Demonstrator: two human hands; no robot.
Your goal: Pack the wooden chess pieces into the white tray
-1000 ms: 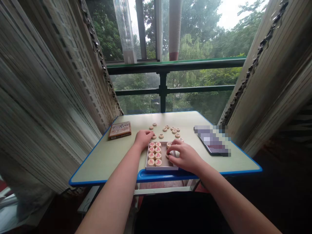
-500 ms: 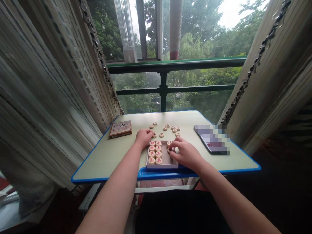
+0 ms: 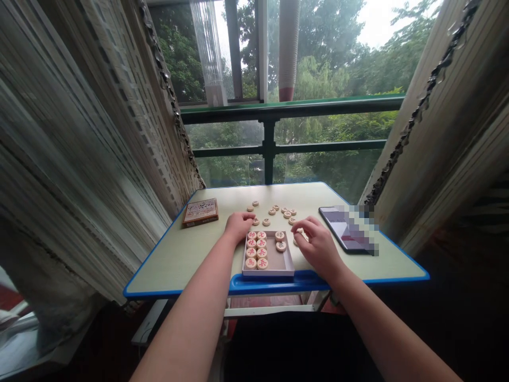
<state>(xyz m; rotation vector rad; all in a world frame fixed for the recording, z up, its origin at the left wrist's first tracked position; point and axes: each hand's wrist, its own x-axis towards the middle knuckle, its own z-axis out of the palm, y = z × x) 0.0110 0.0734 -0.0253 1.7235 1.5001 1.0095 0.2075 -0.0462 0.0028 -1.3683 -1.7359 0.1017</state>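
An open white box [image 3: 284, 265] at the table's near edge holds round wooden xiangqi pieces. Two columns of red-marked pieces [image 3: 262, 253] fill its left side. Two dark-marked ones, the upper piece [image 3: 280, 236] and the lower piece [image 3: 280, 246], lie at the right. My left hand [image 3: 239, 225] is behind the box's left corner, its fingers closed at the edge of a xiangqi piece [image 3: 256, 222] on the table. To the right of the box, my right hand [image 3: 317, 243] hovers with thumb and fingers apart, partly covering pieces [image 3: 296, 241] on the table.
Several loose pieces [image 3: 287, 215] are scattered behind the box, with another piece [image 3: 266, 222] just beyond its rim. A patterned flat box [image 3: 201, 211] lies at the left and a phone [image 3: 345, 233] at the right. Curtains flank the blue-edged table [image 3: 178, 265].
My right hand has let go of the lower dark-marked piece in the box and moved right, out over the table. My left hand stays at the same piece. The view has shifted slightly.
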